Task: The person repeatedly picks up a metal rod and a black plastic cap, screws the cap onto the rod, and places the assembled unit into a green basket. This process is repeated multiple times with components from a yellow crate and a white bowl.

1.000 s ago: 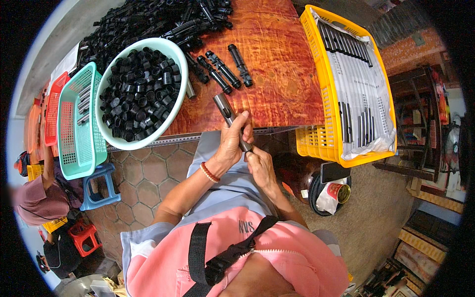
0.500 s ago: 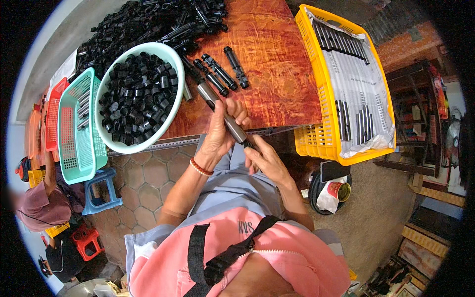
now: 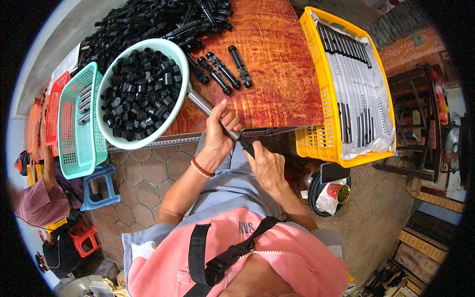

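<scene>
My left hand point(image 3: 220, 129), with a beaded bracelet at the wrist, is closed around a silver metal tube point(image 3: 202, 103). The tube slants from beside the basin's rim down toward my right hand. At its near end sits a black plastic fitting point(image 3: 246, 145). My right hand point(image 3: 267, 167) grips that fitting between thumb and fingers; part of it is hidden by the fingers. Beyond my hands, several black jointed rods point(image 3: 240, 67) lie on the reddish wooden table point(image 3: 282, 64). Left of them stands a pale green basin point(image 3: 184, 74) filled with short black caps point(image 3: 141, 94).
A large heap of black parts point(image 3: 143, 22) covers the table's far left. Green point(image 3: 81, 168) and red point(image 3: 53, 121) baskets stand at the left. A yellow crate point(image 3: 321, 94) with dark tubes is at the right. Blue point(image 3: 101, 188) and red point(image 3: 84, 237) stools and another person point(image 3: 44, 205) are at left.
The tube has shifted a little toward the basin and lower in my left hand's grip. My right hand has turned and closed more fully around the black fitting.
</scene>
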`<state>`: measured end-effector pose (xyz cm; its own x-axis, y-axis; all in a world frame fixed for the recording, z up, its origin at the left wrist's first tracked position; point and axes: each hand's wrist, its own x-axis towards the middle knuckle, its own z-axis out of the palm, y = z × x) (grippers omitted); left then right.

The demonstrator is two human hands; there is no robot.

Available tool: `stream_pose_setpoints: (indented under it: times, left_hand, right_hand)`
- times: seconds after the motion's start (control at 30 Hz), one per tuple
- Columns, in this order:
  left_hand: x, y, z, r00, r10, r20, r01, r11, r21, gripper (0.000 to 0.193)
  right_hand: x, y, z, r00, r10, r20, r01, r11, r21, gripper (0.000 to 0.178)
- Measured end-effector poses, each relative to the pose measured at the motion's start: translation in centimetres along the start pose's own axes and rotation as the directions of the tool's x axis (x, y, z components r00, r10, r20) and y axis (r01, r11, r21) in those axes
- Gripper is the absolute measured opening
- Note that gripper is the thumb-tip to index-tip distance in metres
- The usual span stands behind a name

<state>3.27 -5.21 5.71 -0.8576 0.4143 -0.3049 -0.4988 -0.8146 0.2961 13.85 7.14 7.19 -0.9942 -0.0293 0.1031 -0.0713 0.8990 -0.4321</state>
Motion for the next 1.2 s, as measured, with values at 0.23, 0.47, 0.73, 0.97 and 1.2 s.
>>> stream_pose_setpoints:
  times: [0.23, 0.47, 0.73, 0.97, 1.2]
  left_hand:
    - [-0.4, -0.4, 0.0, 0.999, 0.008, 0.048, -0.003, 0.993, -0.116, 0.039]
    - [-0.5, -0.3, 0.1, 0.995, 0.008, 0.099, 0.011, 0.981, -0.193, 0.038]
    - [-0.7, -0.3, -0.3, 0.990, 0.012, 0.142, 0.016, 0.981, -0.194, 0.037]
    - [-0.3, 1.9, 2.9, 0.970, 0.117, 0.215, -0.071, 0.975, -0.210, 0.035]
    - [-0.5, -0.9, 5.6, 0.953, -0.038, 0.300, 0.128, 0.950, -0.286, 0.037]
  right_hand:
    - [0.3, 0.3, -0.2, 0.998, -0.063, 0.014, 0.064, 0.993, -0.102, 0.028]
    - [0.5, 0.2, -0.7, 0.996, -0.090, 0.014, 0.091, 0.990, -0.108, 0.027]
    - [0.3, 0.0, -1.0, 0.996, -0.077, 0.040, 0.080, 0.993, -0.086, 0.027]
    - [1.6, 1.6, -4.7, 0.973, 0.007, -0.231, 0.118, 0.846, 0.520, 0.053]
    - [2.7, -0.3, -5.2, 0.899, 0.182, -0.398, 0.256, 0.519, 0.816, 0.072]
